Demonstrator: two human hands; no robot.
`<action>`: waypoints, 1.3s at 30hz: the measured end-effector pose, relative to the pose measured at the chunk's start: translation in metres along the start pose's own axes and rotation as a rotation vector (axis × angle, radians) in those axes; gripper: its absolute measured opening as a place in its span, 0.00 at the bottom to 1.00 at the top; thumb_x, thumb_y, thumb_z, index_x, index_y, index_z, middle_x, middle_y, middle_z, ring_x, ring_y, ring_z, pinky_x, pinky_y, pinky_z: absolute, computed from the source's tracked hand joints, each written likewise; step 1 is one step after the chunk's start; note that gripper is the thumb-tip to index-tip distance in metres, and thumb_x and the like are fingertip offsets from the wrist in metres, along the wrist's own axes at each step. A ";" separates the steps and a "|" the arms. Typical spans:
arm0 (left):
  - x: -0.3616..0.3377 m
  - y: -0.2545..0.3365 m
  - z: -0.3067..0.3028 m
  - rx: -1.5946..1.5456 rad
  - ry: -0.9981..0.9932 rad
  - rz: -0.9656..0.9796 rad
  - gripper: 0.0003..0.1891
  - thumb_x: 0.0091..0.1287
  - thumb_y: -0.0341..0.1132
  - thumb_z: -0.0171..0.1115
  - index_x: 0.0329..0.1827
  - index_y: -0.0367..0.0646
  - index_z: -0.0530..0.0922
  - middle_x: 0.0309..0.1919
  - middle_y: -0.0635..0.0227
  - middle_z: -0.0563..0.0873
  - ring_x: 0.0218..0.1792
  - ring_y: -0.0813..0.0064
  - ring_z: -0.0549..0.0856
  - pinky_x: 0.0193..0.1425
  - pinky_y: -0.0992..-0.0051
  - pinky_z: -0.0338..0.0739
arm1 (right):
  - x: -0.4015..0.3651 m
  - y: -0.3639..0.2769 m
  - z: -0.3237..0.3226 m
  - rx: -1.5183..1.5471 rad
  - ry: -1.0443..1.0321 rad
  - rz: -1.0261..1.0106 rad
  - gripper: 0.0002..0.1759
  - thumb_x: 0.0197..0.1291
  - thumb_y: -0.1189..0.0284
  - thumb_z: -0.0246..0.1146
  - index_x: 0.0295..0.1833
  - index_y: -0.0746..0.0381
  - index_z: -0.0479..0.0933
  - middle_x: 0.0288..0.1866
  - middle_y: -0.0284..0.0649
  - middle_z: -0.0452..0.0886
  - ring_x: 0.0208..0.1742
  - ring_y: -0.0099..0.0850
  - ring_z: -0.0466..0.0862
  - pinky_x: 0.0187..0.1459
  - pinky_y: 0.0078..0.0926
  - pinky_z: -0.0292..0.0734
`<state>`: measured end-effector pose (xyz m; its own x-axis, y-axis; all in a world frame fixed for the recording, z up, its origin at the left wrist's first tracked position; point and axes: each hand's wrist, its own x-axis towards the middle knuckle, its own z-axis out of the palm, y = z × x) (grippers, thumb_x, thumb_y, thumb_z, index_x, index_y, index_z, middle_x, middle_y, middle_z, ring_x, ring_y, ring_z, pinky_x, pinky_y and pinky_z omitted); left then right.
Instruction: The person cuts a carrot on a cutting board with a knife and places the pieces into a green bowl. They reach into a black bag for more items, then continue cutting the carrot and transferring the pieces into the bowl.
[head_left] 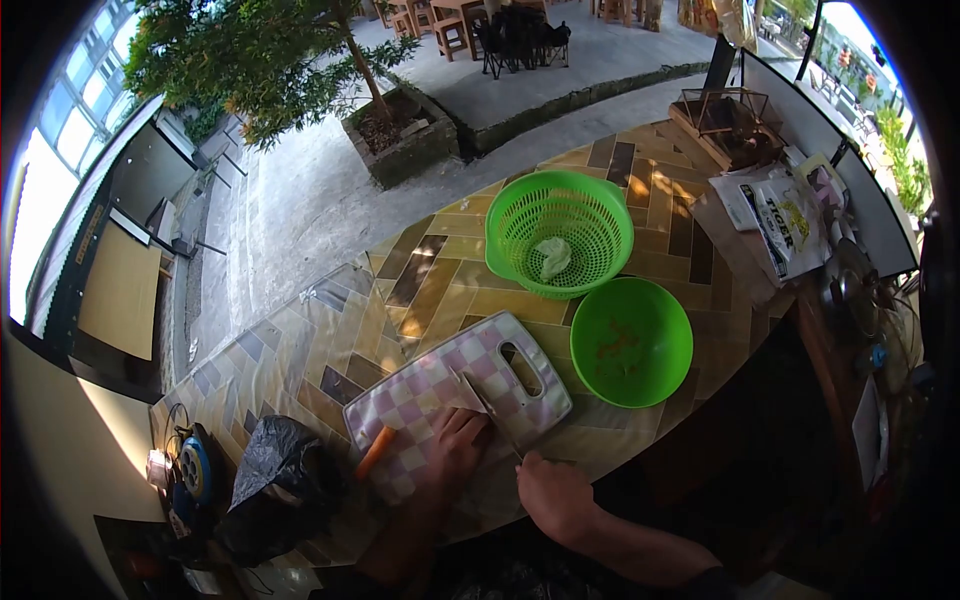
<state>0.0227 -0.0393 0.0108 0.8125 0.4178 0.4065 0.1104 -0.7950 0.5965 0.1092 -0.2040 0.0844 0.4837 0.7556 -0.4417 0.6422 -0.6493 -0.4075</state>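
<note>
A pink-and-white checkered cutting board [420, 385] lies at an angle on the table. My right hand [555, 492] is wrapped round the handle of a knife [489, 404], whose blade points up and left across the board. Beside the blade, my left hand [462, 440] rests on the board with its fingers curled down; whatever is under them is hidden. An orange carrot [376, 452] lies at the board's left edge, apart from both hands. Beyond the board's right end stands a green bowl [672, 350] with small orange pieces in it.
Behind the bowl is a green colander [505, 235] holding a pale green leafy piece [554, 258]. A black plastic bag [275, 470] and a blue cable reel [196, 470] sit at the left. Printed plastic bags [785, 225] and a wooden-framed glass box [730, 125] occupy the far right.
</note>
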 end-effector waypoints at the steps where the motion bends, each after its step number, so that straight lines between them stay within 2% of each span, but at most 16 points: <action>1: -0.001 -0.001 0.001 0.006 0.008 0.007 0.10 0.58 0.25 0.72 0.43 0.39 0.86 0.42 0.61 0.86 0.46 0.55 0.84 0.52 0.61 0.80 | 0.005 0.001 0.005 -0.002 0.006 -0.004 0.16 0.77 0.62 0.55 0.42 0.64 0.78 0.28 0.49 0.88 0.34 0.47 0.92 0.36 0.46 0.88; 6: -0.009 -0.007 0.002 0.012 -0.022 -0.011 0.10 0.58 0.25 0.71 0.44 0.39 0.87 0.41 0.61 0.87 0.44 0.57 0.85 0.50 0.62 0.81 | 0.037 -0.007 0.008 -0.034 0.113 -0.046 0.11 0.71 0.68 0.57 0.40 0.64 0.79 0.30 0.49 0.89 0.34 0.47 0.92 0.35 0.46 0.88; 9: -0.006 -0.011 0.003 0.006 -0.008 -0.001 0.10 0.59 0.25 0.71 0.44 0.39 0.87 0.40 0.61 0.87 0.44 0.58 0.85 0.49 0.63 0.81 | 0.023 -0.008 -0.006 0.042 0.054 -0.091 0.10 0.70 0.69 0.56 0.41 0.64 0.79 0.30 0.50 0.89 0.34 0.47 0.92 0.36 0.46 0.88; 12: -0.001 -0.008 0.001 0.006 -0.018 -0.005 0.10 0.59 0.26 0.70 0.44 0.39 0.87 0.41 0.62 0.87 0.44 0.58 0.85 0.50 0.63 0.81 | 0.028 -0.004 0.005 -0.023 0.004 -0.016 0.11 0.71 0.68 0.56 0.42 0.64 0.79 0.31 0.51 0.89 0.35 0.49 0.92 0.36 0.47 0.88; 15: -0.007 -0.008 -0.003 0.030 -0.048 -0.002 0.11 0.60 0.26 0.69 0.45 0.39 0.87 0.42 0.62 0.87 0.45 0.58 0.85 0.50 0.63 0.81 | 0.042 -0.008 0.002 0.021 0.057 -0.071 0.11 0.71 0.69 0.55 0.43 0.64 0.79 0.32 0.52 0.89 0.35 0.50 0.92 0.38 0.47 0.88; 18: -0.006 -0.005 -0.006 0.038 -0.063 -0.007 0.11 0.60 0.27 0.68 0.46 0.39 0.87 0.43 0.62 0.87 0.45 0.58 0.85 0.51 0.63 0.81 | 0.026 -0.002 0.001 0.049 -0.069 -0.047 0.16 0.77 0.64 0.53 0.46 0.67 0.75 0.32 0.55 0.87 0.38 0.53 0.90 0.40 0.52 0.86; 21: -0.002 -0.003 -0.009 0.019 -0.090 -0.015 0.11 0.61 0.26 0.68 0.47 0.38 0.86 0.43 0.61 0.87 0.46 0.58 0.85 0.52 0.63 0.81 | 0.037 -0.005 0.011 0.069 -0.003 0.001 0.15 0.77 0.63 0.53 0.46 0.66 0.75 0.33 0.56 0.87 0.39 0.54 0.90 0.40 0.53 0.85; 24: -0.005 -0.007 -0.007 0.003 -0.089 -0.028 0.11 0.61 0.25 0.67 0.47 0.38 0.86 0.43 0.61 0.87 0.47 0.58 0.85 0.53 0.63 0.81 | 0.037 -0.009 -0.001 0.072 0.003 -0.045 0.16 0.77 0.63 0.54 0.45 0.66 0.75 0.33 0.56 0.87 0.39 0.55 0.89 0.41 0.54 0.85; 27: -0.005 -0.008 -0.007 0.003 -0.088 -0.038 0.11 0.61 0.25 0.68 0.47 0.37 0.86 0.43 0.60 0.87 0.48 0.58 0.85 0.54 0.63 0.81 | 0.022 -0.002 0.008 0.042 -0.013 -0.059 0.14 0.77 0.66 0.52 0.45 0.65 0.75 0.30 0.51 0.88 0.34 0.51 0.91 0.38 0.49 0.87; 30: -0.005 -0.005 -0.008 -0.012 -0.096 -0.032 0.12 0.61 0.25 0.68 0.48 0.37 0.86 0.43 0.61 0.87 0.48 0.58 0.85 0.55 0.63 0.80 | 0.038 -0.003 0.014 0.060 0.065 -0.056 0.13 0.77 0.66 0.51 0.46 0.65 0.75 0.30 0.52 0.88 0.34 0.51 0.91 0.38 0.49 0.87; 33: -0.007 -0.007 -0.006 -0.022 -0.096 -0.034 0.11 0.61 0.25 0.69 0.47 0.38 0.86 0.44 0.61 0.87 0.47 0.57 0.85 0.54 0.63 0.80 | 0.028 -0.010 -0.004 0.071 0.018 -0.091 0.13 0.77 0.66 0.51 0.45 0.65 0.75 0.31 0.52 0.88 0.35 0.52 0.91 0.38 0.50 0.87; 36: -0.003 -0.010 -0.007 -0.007 -0.068 -0.018 0.10 0.61 0.26 0.71 0.46 0.39 0.86 0.44 0.61 0.87 0.47 0.56 0.86 0.53 0.62 0.80 | 0.021 -0.005 0.006 0.034 -0.035 -0.022 0.14 0.77 0.66 0.51 0.44 0.65 0.76 0.32 0.51 0.88 0.35 0.52 0.91 0.38 0.50 0.87; 39: -0.005 -0.011 -0.007 -0.029 -0.076 -0.003 0.11 0.61 0.25 0.70 0.46 0.39 0.86 0.44 0.60 0.86 0.47 0.57 0.85 0.53 0.62 0.80 | 0.036 -0.012 0.007 0.021 0.044 -0.041 0.14 0.76 0.67 0.52 0.44 0.65 0.77 0.32 0.52 0.88 0.37 0.52 0.91 0.38 0.50 0.87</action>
<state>0.0136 -0.0297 0.0071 0.8534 0.3848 0.3516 0.0974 -0.7803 0.6177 0.1149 -0.1701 0.0676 0.4834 0.7843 -0.3889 0.6492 -0.6192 -0.4417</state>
